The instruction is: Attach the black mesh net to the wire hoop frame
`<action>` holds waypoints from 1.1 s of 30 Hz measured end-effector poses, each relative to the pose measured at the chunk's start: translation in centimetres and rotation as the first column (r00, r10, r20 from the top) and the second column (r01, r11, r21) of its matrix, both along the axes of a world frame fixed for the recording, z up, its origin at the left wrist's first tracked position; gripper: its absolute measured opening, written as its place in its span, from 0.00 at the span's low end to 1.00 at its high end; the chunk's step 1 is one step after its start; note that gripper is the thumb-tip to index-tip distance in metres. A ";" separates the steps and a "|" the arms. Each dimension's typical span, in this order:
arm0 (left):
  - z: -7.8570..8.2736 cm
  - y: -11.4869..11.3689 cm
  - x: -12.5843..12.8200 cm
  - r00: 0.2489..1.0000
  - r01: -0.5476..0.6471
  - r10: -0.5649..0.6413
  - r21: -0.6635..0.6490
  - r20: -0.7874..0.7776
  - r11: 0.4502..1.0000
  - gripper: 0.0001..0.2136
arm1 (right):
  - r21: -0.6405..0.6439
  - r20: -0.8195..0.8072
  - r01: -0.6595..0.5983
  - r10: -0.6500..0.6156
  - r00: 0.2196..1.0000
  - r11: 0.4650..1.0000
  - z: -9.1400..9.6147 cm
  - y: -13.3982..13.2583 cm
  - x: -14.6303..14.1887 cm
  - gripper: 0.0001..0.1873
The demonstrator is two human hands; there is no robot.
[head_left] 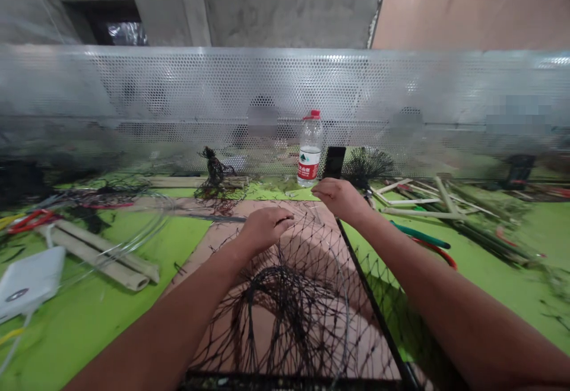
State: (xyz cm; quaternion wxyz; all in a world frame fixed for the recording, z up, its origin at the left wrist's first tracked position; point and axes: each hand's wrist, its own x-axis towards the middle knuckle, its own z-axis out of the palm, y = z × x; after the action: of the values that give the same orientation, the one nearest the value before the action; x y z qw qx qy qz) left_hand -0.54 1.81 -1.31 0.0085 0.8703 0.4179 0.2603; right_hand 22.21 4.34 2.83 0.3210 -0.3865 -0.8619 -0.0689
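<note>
You are working over black netting [285, 299], which is lying in the middle of the counter [120, 325], above a pinkish-brown sheet [200, 255]. A dark frame [373, 305] is running along the netting's right and near sides. Your left hand [266, 227] is hovering over the far part of the mesh, its fingers lying loosely curled; whether they are grasping a strand, you cannot tell from here. Your right hand [341, 196] is reaching farther, near the frame's far right end, with its fingers bunching together; what they are pinching, if anything, is not showing.

The mesh is spreading fairly open on the right but bunching into a dark heap in the near middle. While you are handling it, you would do well to be teasing that heap apart gently, strand by strand, and to be drawing evenly with both hands so the openings are not skewing. Your right hand is working just beside the water bottle [310, 153] and the phone [335, 162], so a wide sweep there would be risking a knock. Bamboo pieces [104, 254] are lying well apart on the left.
</note>
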 end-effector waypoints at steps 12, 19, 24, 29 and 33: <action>-0.3 0.4 -0.3 0.998 -0.023 0.024 -0.019 0.061 1.000 0.14 | -0.558 -0.784 -0.543 -0.184 0.593 0.627 -2.4 -0.3 -3.1 0.10; -0.5 0.5 -0.2 0.998 -0.012 0.014 -0.027 0.060 1.000 0.14 | -0.438 -0.706 -0.310 -0.110 0.700 0.844 -2.1 -0.8 -3.3 0.06; -0.6 0.6 -0.2 0.995 -0.002 0.003 -0.017 0.098 1.000 0.14 | -0.430 -0.772 -0.397 -0.102 0.627 0.811 -1.9 -1.1 -3.8 0.08; -0.5 0.6 -0.3 0.994 -0.010 0.009 0.005 0.111 1.000 0.14 | -0.487 -0.840 -0.505 -0.225 0.494 0.712 -2.1 -0.9 -3.9 0.09; -0.3 0.5 -0.2 0.996 -0.029 0.028 0.009 0.085 1.000 0.14 | -0.527 -0.849 -0.605 -0.353 0.392 0.597 -2.4 -0.9 -4.0 0.10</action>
State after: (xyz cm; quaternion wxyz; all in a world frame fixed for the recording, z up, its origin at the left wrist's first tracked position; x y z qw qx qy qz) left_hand -0.79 2.28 -1.62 0.0183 0.8525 0.4281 0.2993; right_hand 18.17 3.40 0.45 0.5324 -0.3763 -0.5009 0.5692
